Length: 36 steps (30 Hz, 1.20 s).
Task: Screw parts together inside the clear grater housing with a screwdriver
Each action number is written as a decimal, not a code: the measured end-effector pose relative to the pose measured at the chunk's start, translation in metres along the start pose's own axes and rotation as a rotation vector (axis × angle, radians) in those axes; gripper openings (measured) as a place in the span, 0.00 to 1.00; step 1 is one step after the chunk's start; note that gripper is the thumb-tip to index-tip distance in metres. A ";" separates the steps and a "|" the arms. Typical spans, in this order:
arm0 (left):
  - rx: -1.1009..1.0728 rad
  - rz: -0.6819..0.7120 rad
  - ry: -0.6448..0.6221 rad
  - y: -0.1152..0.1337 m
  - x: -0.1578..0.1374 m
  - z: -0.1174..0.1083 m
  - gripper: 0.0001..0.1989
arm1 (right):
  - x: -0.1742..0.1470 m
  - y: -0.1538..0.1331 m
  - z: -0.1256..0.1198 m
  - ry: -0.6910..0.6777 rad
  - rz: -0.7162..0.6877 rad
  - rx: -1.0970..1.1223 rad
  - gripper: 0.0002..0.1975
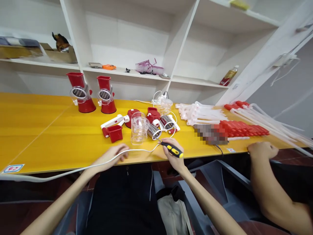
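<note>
In my right hand (174,160) is a screwdriver (173,150) with a black and yellow handle, its shaft pointing left toward a metal grater drum (154,132). I cannot tell whether the tip touches the drum. My left hand (116,152) rests at the table's front edge, fingers loosely bent and apart, holding nothing. A clear plastic housing (139,130) stands just beyond, between the hands. Around it lie a red hopper (114,133), a white arm piece (112,122), two red bases (132,117) and a second grater drum (167,122).
Two assembled red rotary graters (85,101) stand at the back left. A white cable (132,150) crosses in front of me. Piles of white plastic parts (199,112) and red parts (242,129) lie right, near another person's hand (262,150). Shelves (124,71) rise behind.
</note>
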<state>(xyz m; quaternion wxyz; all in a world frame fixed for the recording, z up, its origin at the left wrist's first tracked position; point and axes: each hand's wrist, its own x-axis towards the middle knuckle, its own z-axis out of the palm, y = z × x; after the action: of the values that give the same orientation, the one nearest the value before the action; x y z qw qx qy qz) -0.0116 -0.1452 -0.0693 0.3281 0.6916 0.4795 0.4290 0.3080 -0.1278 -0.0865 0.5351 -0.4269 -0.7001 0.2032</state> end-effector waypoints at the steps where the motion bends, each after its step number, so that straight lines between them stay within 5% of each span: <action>1: 0.007 0.011 -0.037 0.005 0.005 0.011 0.17 | 0.003 0.001 0.003 -0.056 -0.035 -0.042 0.27; 8: 0.039 0.083 -0.275 0.028 0.018 0.069 0.18 | 0.012 0.023 0.018 -0.300 -0.195 -0.247 0.29; 20: -0.004 0.188 -0.530 0.025 0.005 0.053 0.17 | 0.034 0.044 0.047 -0.521 -0.244 -0.396 0.29; 30: 0.243 0.061 -0.193 -0.003 0.028 0.029 0.19 | 0.031 0.058 0.052 -0.499 -0.176 -0.441 0.30; 36: 0.460 -0.005 -0.281 -0.011 0.031 0.021 0.18 | 0.027 0.055 0.051 -0.386 -0.178 -0.430 0.30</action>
<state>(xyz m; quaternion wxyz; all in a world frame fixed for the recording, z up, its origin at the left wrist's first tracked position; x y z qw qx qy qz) 0.0086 -0.1136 -0.0790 0.2267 0.7997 0.5157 0.2079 0.2806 -0.0664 -0.1296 0.3052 -0.4207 -0.8506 0.0800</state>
